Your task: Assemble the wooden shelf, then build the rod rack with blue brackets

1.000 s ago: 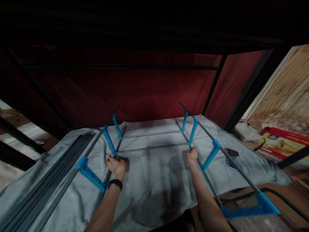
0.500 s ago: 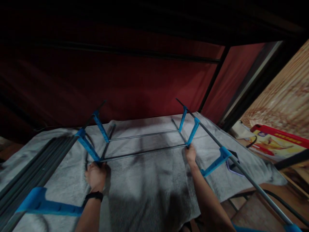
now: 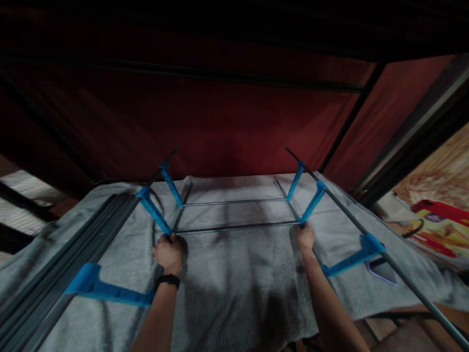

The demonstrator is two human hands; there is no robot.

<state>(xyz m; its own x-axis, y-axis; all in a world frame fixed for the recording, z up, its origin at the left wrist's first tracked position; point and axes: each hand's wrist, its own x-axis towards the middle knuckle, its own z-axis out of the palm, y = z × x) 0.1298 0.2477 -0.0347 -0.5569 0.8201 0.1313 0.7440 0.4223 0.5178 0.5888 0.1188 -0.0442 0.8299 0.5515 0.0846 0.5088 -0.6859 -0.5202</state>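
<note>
Hands are closing again on the rod frame lying on the grey blanket: your left hand has slid back toward centre, fingers wrapping the near-left joint, while your right hand keeps gripping the near-right joint beside a blue connector, squaring the frame.

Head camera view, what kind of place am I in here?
Probably a home room, with you working on a bed or low platform. A grey blanket covers the surface, a dark frame with red cloth rises behind it, and a phone and printed packaging lie at the right.
</note>
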